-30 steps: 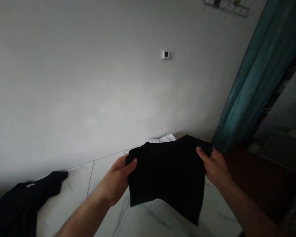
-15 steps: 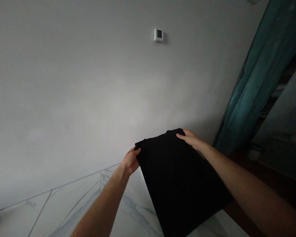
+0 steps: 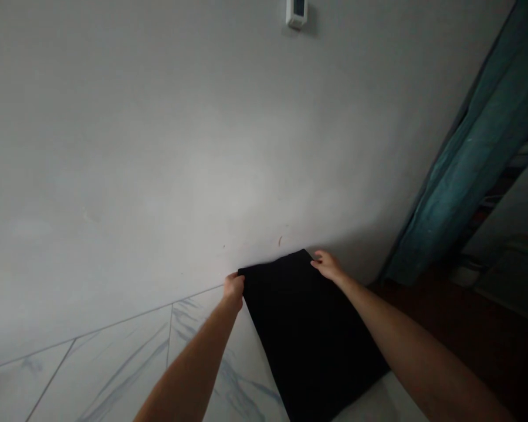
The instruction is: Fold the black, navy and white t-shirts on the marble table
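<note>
Flat black fabric (image 3: 310, 334); left hand (image 3: 233, 291), right hand (image 3: 327, 265)

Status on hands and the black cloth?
Left hand and right hand gripping far corners of black cloth. Cloth over marble-pattern surface. Teal curtain off to the right.

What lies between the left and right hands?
The black cloth fills that stretch, its top edge running from the left hand to the right hand, in the head view.

Head-worn view facing forward, seemingly downward.
</note>
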Tool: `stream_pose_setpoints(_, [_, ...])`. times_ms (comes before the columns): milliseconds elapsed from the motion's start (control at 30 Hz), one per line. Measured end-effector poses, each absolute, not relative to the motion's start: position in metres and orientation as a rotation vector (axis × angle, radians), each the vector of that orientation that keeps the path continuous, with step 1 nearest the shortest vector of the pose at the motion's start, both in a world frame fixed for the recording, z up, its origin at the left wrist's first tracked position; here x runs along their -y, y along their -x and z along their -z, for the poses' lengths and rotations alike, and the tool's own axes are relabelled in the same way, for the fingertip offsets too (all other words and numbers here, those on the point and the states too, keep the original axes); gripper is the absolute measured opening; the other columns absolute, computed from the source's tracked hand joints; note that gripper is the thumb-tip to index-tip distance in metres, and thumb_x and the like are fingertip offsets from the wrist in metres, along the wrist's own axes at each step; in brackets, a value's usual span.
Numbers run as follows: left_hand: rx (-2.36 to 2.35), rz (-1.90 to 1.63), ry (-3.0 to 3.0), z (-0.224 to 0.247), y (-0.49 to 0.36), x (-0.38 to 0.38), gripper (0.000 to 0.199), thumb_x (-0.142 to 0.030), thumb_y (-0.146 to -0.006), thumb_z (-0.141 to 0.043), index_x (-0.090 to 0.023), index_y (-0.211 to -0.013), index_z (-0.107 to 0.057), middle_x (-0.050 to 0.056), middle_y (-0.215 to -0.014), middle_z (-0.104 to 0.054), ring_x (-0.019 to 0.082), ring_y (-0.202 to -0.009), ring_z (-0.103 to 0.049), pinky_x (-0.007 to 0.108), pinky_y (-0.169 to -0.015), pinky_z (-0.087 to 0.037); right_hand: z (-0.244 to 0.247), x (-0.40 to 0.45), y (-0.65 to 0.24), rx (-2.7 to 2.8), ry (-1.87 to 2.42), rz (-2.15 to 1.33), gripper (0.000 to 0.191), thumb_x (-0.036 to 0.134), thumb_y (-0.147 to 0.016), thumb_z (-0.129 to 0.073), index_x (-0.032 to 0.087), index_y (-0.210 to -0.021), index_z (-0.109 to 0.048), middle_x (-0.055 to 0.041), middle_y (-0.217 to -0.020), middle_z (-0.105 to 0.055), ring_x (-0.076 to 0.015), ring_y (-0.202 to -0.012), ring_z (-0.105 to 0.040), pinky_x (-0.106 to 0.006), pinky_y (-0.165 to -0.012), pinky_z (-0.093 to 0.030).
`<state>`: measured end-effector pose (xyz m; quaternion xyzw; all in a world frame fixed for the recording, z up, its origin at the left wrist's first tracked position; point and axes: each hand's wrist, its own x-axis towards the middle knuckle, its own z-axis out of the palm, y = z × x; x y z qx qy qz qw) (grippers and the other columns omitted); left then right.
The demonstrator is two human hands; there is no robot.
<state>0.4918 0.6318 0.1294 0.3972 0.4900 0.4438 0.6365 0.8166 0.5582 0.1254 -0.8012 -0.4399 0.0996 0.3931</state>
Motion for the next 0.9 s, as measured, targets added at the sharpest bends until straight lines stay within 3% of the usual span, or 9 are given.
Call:
stream_pose_setpoints(67, [-1.179,-1.141,-1.028,-0.131,-0.493,-0.614,0.038,-0.005,-0.076,-0.061,-0.015,-0.113,-0.064,0.018,-0.121,-0.068,0.034,-0.134,-0.051,0.045,-0.110,-0.043,-0.128,-0.558,-0.800,1.280,2.002,-0.094,0.044,0.020,-0.086,-0.059,0.014,-0.129,-0.063,-0.0178,-0.126,-0.068,-0.0311,-0.118,-0.063,-0.049,-0.107,-0.044])
stream_pose_setpoints(133, [-1.131,-1.227,-1.431,-0.131,-0.499,-0.590,0.049,-0.012,-0.080,-0.062,-0.020,-0.128,-0.060,0.015,-0.147,-0.053,0.031,-0.148,-0.032,0.046,-0.123,-0.023,-0.128,-0.556,-0.778,1.570,1.900,0.053,0.043,0.025,-0.092,-0.052,0.020,-0.134,-0.061,-0.0129,-0.137,-0.062,-0.0282,-0.130,-0.054,-0.046,-0.115,-0.036])
stream_pose_setpoints(200, [-0.985,-1.087,-1.991,-0.130,-0.508,-0.567,0.050,-0.023,-0.087,-0.059,-0.023,-0.136,-0.057,0.013,-0.157,-0.042,0.032,-0.152,-0.022,0.052,-0.126,-0.006,-0.126,-0.555,-0.756,1.792,1.868,0.078,0.044,0.033,-0.095,-0.051,0.023,-0.137,-0.060,-0.0105,-0.146,-0.055,-0.0284,-0.139,-0.045,-0.048,-0.118,-0.030])
stream_pose_setpoints(267, [-0.905,-0.767,-2.337,-0.128,-0.518,-0.553,0.050,-0.035,-0.093,-0.053,-0.023,-0.141,-0.054,0.013,-0.160,-0.038,0.035,-0.153,-0.019,0.060,-0.123,0.001,-0.123,-0.556,-0.739,1.833,2.006,0.003,0.051,0.041,-0.095,-0.052,0.022,-0.143,-0.055,-0.0120,-0.154,-0.046,-0.0331,-0.146,-0.035,-0.054,-0.118,-0.027])
stream_pose_setpoints(367, [-0.974,-0.470,-2.436,-0.129,-0.527,-0.548,0.054,-0.044,-0.096,-0.044,-0.022,-0.145,-0.050,0.015,-0.161,-0.036,0.038,-0.153,-0.018,0.066,-0.121,-0.004,-0.124,-0.557,-0.726,1.782,2.238,-0.131,0.062,0.047,-0.096,-0.051,0.020,-0.151,-0.044,-0.0153,-0.161,-0.033,-0.0378,-0.149,-0.025,-0.059,-0.117,-0.026])
stream_pose_setpoints(567, [-0.940,-0.468,-2.564,-0.145,-0.501,-0.510,0.062,-0.045,-0.096,-0.042,-0.021,-0.153,-0.038,0.015,-0.165,-0.026,0.036,-0.154,-0.013,0.066,-0.122,-0.003,-0.127,-0.536,-0.703,1.895,2.177,-0.014,0.064,0.055,-0.098,-0.043,0.024,-0.153,-0.041,-0.0128,-0.165,-0.025,-0.0354,-0.152,-0.016,-0.060,-0.119,-0.018])
stream_pose_setpoints(767, [-0.801,-0.287,-2.563,-0.154,-0.388,-0.427,0.066,-0.055,-0.097,-0.040,-0.030,-0.156,-0.028,0.011,-0.166,-0.021,0.035,-0.155,-0.009,0.068,-0.122,-0.004,-0.125,-0.511,-0.673,2.015,2.235,-0.175,0.065,0.058,-0.098,-0.033,0.022,-0.152,-0.043,-0.0129,-0.160,-0.036,-0.0336,-0.151,-0.024,-0.060,-0.119,-0.016])
stream_pose_setpoints(900, [-0.904,-0.191,-2.569,-0.141,-0.278,-0.384,0.072,-0.059,-0.092,-0.050,-0.038,-0.156,-0.023,0.010,-0.163,-0.024,0.041,-0.151,-0.018,0.074,-0.117,-0.019,-0.128,-0.507,-0.638,2.038,2.171,-0.018,0.066,0.058,-0.096,-0.036,0.023,-0.152,-0.043,-0.0123,-0.161,-0.034,-0.0355,-0.151,-0.023,-0.062,-0.118,-0.018])
